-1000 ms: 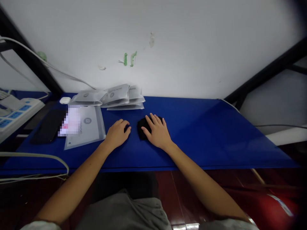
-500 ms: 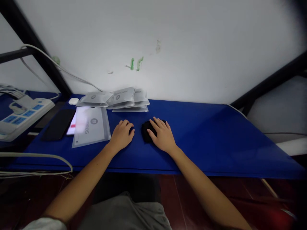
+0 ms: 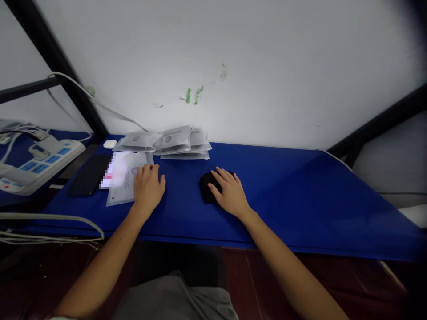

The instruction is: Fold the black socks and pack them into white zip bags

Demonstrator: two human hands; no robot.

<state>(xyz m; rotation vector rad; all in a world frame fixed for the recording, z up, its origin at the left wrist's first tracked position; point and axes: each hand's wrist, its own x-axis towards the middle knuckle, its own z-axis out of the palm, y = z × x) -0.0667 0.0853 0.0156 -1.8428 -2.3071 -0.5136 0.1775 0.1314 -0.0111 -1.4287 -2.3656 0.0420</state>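
My right hand (image 3: 230, 193) lies palm down on a small black folded item, seemingly cloth (image 3: 207, 189), its fingers spread over the upper right part. Most of that item's right side is hidden under the hand. My left hand (image 3: 147, 189) is over the right edge of a flat frosted plastic pouch (image 3: 124, 178) with grey print. Its thumb stands apart and the fingers are loosely bent; nothing shows in its grasp. Whether it touches the pouch, I cannot tell. The pouch partly covers a lit, pixelated screen (image 3: 107, 178).
Several filled frosted pouches (image 3: 175, 141) are stacked against the wall on the blue table (image 3: 283, 191). At the left are a black phone (image 3: 88, 175), a small white case (image 3: 110, 144) and a white power strip (image 3: 50, 164) with cables. A dark metal frame (image 3: 80, 98) bounds the left end.
My left hand has moved left from the bare tabletop to the flat pouch's right edge. My right hand stays on the black item. The camera view has shifted slightly.
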